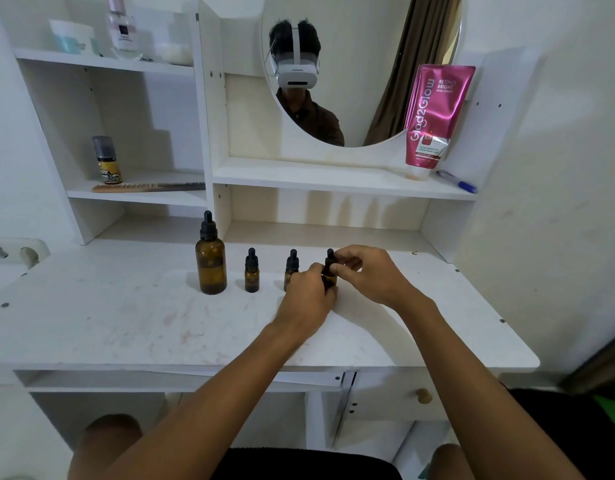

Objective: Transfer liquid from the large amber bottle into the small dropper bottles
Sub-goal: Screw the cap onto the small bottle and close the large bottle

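Note:
A large amber bottle (211, 268) with a black dropper cap stands upright on the white table (126, 323). To its right stand three small amber dropper bottles in a row. The left small bottle (252, 276) is free. The middle small bottle (292, 266) is partly hidden behind my left hand (309, 299). My left hand grips the body of the right small bottle (330, 271), which rests on the table. My right hand (365, 275) pinches that bottle's black dropper cap with thumb and fingers.
A white shelf unit with an oval mirror (361, 64) rises behind the table. A pink tube (434, 116) and a blue pen (456, 181) rest on the right shelf. A comb (147, 187) and small jar (105, 161) lie on the left shelf. A drawer knob (423, 396) sits below.

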